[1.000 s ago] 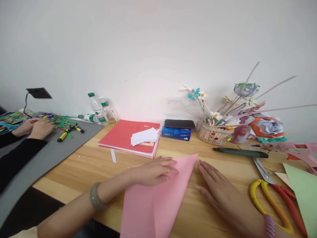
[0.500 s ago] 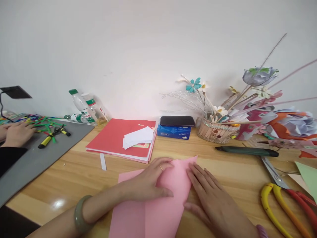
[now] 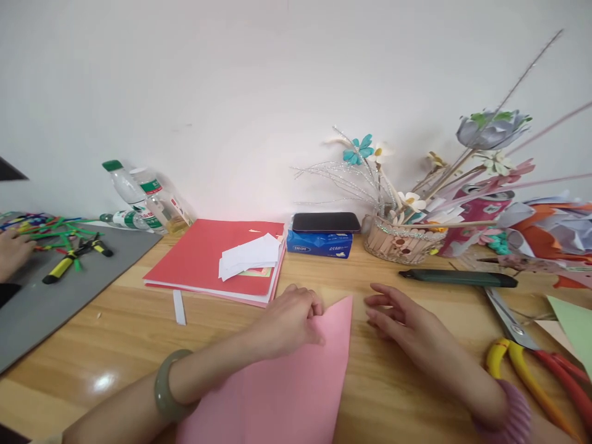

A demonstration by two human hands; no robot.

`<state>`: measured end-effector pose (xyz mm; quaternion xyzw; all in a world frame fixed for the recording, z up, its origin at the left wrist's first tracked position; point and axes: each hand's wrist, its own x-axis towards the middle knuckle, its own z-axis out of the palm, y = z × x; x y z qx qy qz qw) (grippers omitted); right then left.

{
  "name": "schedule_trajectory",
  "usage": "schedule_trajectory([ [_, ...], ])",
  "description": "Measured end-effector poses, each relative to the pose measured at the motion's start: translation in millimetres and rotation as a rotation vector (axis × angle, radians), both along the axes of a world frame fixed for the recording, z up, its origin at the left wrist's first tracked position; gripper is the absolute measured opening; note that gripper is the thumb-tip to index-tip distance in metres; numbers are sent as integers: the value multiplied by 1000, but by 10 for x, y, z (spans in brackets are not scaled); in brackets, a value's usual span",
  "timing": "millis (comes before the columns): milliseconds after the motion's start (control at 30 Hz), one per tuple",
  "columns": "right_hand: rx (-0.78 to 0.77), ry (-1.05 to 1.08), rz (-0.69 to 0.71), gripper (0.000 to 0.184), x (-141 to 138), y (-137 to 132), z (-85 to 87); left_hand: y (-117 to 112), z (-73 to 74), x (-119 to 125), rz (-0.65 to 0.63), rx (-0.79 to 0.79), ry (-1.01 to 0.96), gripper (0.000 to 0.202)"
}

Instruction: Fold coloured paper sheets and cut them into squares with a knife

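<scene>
A sheet of pink paper [image 3: 296,382] lies at the front of the wooden table, with a crease running down it and a pointed corner at its upper right. My left hand [image 3: 293,320] grips the paper's upper edge, fingers curled and thumb resting on top. A ring and a green bangle are on that arm. To the right of the paper, my right hand [image 3: 398,317] hovers just above the table with its fingers loosely apart, touching nothing. A purple band circles my right wrist.
Behind the paper lie a red paper stack [image 3: 185,253] with white slips [image 3: 250,256], and a phone [image 3: 326,222] on a blue tissue pack [image 3: 319,243]. Right are a flower basket [image 3: 402,240], a green cutter [image 3: 457,278] and scissors [image 3: 518,336]. Another person's hand [image 3: 13,253] is far left.
My right hand has lifted off the paper and shifted right of it. My left hand's fingers have curled more at the paper's upper edge. The paper has turned and moved slightly left.
</scene>
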<state>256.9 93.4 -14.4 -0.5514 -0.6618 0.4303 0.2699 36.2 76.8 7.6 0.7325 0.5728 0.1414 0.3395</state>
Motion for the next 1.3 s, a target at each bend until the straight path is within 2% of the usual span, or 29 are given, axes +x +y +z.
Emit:
schedule_trajectory([
  [133,-132,107,108,50,-154,89,126,-33,-20,-17,27,-28,-64,16],
  [267,-132,181,179,38,-274,58,254,-31,33,-4,108,-114,-191,21],
  [333,-96,210,149,42,-291,29,310,-31,98,20,101,-120,-282,25],
  [433,-69,223,114,51,-285,-15,395,-55,195,60,92,-167,-362,20],
  [567,-56,214,97,44,-272,-77,493,-122,264,81,116,-120,-408,20],
  [967,-8,189,18,40,-277,-143,576,-195,311,89,95,0,-354,16],
  [1100,31,206,-27,41,-280,-153,594,-204,317,84,96,-8,-345,12],
  [1300,-1,277,-36,37,-282,-184,616,-218,326,97,105,-19,-351,14],
])
